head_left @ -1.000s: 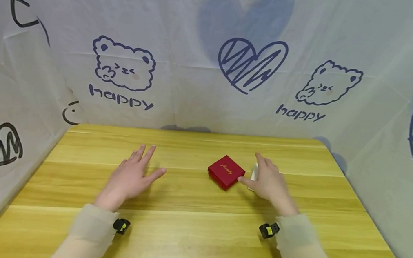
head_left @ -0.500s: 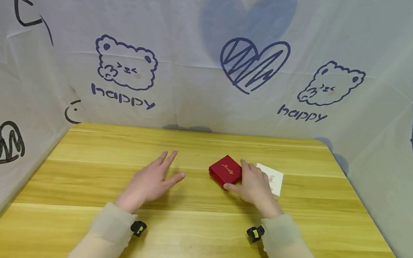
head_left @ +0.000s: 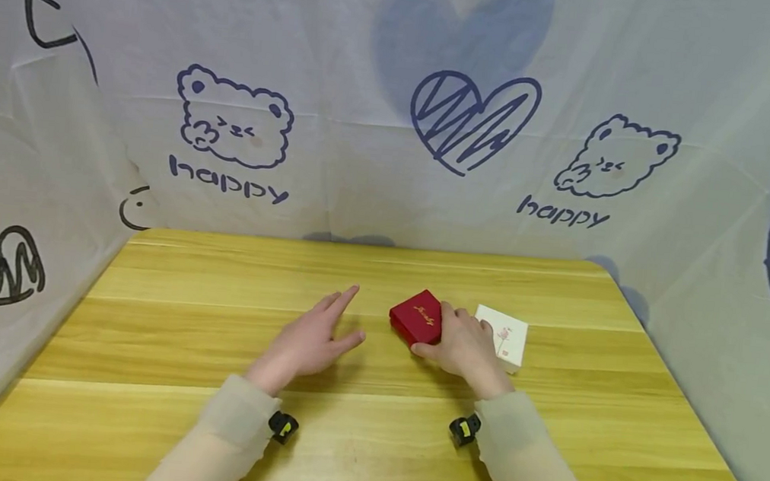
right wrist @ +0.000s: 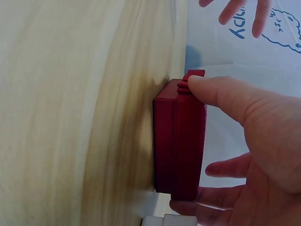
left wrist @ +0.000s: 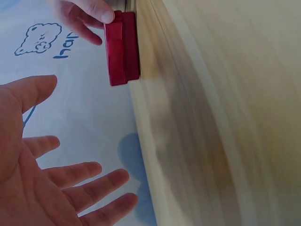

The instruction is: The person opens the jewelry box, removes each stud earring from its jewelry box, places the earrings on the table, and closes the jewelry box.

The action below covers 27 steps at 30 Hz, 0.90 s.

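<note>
Head view: red box (head_left: 415, 319) sits on the table (head_left: 355, 429) just R of ctr, w/ a strip of wood btwn it & the far edge; lots more wood runs down to bottom of frame btwn the sleeves (head_left: 213, 432). R hand (head_left: 464, 345) pinches the box, thumb at its lower corner, fingers along its R side. White box (head_left: 510, 341) is close by on the R, partly hidden by that hand; can't tell if they touch, so room's tight there. L hand (head_left: 310, 342) has fingers spread, w/ a gap of wood btwn it & the box. Only head view shows the gold lettering & pink print on the box tops. R wrist cam adds folded ribbon (right wrist: 185, 86) under the thumb, the lid/base seam, & just a bit of white box at bottom edge. L wrist cam shows the L palm & the ribbon side.
</note>
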Tool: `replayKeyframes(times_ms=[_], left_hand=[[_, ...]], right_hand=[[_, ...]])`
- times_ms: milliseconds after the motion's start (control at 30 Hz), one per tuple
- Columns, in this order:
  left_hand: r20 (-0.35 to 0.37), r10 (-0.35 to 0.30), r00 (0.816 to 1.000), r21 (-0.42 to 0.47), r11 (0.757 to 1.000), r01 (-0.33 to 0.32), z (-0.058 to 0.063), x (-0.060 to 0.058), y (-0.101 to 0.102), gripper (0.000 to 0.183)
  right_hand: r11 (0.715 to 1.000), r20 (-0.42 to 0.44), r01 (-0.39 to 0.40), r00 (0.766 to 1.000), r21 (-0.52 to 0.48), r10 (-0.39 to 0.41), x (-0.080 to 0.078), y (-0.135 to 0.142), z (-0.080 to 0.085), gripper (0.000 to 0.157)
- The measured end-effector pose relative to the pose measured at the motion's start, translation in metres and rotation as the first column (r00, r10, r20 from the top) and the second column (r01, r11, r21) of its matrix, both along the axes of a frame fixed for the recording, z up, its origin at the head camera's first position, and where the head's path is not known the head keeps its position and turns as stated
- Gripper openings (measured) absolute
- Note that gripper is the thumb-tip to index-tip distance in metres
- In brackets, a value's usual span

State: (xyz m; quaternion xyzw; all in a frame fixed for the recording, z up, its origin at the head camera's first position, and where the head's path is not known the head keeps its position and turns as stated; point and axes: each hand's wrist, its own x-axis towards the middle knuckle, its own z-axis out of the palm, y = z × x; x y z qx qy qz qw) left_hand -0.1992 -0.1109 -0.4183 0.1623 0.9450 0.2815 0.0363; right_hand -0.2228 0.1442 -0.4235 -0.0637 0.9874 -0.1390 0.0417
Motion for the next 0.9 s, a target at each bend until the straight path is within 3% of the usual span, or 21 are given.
replayKeyframes(times_ms=[333,633,900], left_hand=[[0.071,-0.005,0.997,0.176,0.984,-0.007,-0.003,-0.004,0.013,0.084],[0.14,-0.056,0.989,0.207,0.978,0.026,-0.006,-0.007,0.024,0.082],[0.142,-0.087,0.986,0.19,0.98,0.059,-0.008,-0.014,0.034,0.08]], right_hand=[[0.997,0.009,-0.064,0.998,-0.054,0.064,0.001,-0.003,0.001,0.091],[0.989,0.026,-0.06,0.998,-0.134,0.064,0.003,-0.007,0.002,0.093],[0.976,-0.016,-0.113,0.994,-0.184,0.112,0.002,-0.007,-0.001,0.091]])
